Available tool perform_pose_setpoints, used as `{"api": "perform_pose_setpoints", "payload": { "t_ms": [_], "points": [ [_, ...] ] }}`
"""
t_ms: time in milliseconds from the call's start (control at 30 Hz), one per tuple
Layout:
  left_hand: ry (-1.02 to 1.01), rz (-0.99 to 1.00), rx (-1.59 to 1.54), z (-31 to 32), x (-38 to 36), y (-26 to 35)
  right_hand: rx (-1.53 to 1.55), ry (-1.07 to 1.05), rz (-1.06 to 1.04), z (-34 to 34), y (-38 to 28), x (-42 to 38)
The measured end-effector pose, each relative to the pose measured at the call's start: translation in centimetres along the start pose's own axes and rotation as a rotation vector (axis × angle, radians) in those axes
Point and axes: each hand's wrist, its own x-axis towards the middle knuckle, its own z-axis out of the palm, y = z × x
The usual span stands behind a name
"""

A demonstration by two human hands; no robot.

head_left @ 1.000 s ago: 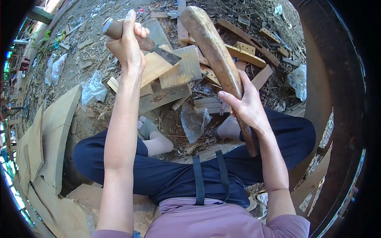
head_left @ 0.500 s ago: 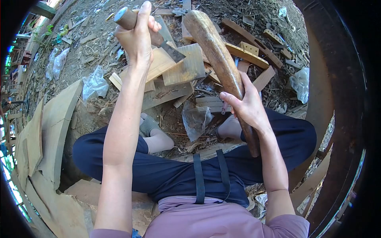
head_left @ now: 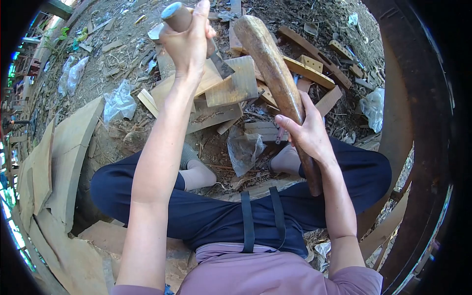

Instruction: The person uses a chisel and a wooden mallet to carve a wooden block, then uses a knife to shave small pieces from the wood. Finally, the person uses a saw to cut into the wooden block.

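In the head view, the left hand is closed around the brown wooden handle of a chisel-like tool, whose flat dark metal blade points down and to the right. The handle's pale, round butt faces up and to the left. The blade's end overlaps a squarish pale wooden block; whether the two touch cannot be told.

The right hand grips a long, smooth brown wooden club near its narrow lower part, thumb across it. The club's long axis runs from its thick end at upper left to its thin end at lower right, over the dark trousers, and stands steeper than the chisel. Its thick end lies to the right of the blade, apart from it, while the butt is on the far side of the left hand from the club. The left hand is the nearer one to the block.

Of containers, only crumpled see-through plastic bags show: one on the dirt left of the wood pile, one between the feet, and one at the right. Nothing can be made out inside them.
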Motion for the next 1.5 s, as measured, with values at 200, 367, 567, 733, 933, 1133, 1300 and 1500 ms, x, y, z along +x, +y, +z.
{"api": "perform_pose_setpoints", "payload": {
  "t_ms": [200,367,567,733,933,1133,1300,1500],
  "points": [
    [-0.008,0.006,0.19,1.6,-0.8,-0.1,-0.04,0.159,-0.271,-0.4,-4.0,0.0],
    [-0.042,0.047,0.301,1.9,-1.1,-0.5,-0.201,0.336,-0.798,-1.0,-10.6,-0.1],
    [0.002,0.261,0.289,1.5,-1.1,-0.3,-0.595,0.083,-0.748,-1.2,-12.6,1.6],
    [0.014,0.046,0.279,1.2,-1.5,-0.4,-0.398,0.189,-0.944,-1.0,-14.5,0.5],
    [-0.011,0.167,0.268,2.0,-1.6,0.0,-0.733,0.069,-0.636,-1.7,-14.7,0.8],
    [0.027,0.092,0.39,1.7,-1.7,-1.2,-0.511,0.204,-0.908,-3.2,-15.8,0.5],
    [-0.001,0.098,0.329,1.6,-1.2,-1.5,-0.628,0.19,-0.894,-2.3,-15.7,0.6],
    [0.021,0.091,0.312,1.1,-1.2,-1.6,-0.739,0.168,-0.906,-2.0,-15.3,0.9]
  ]
}}
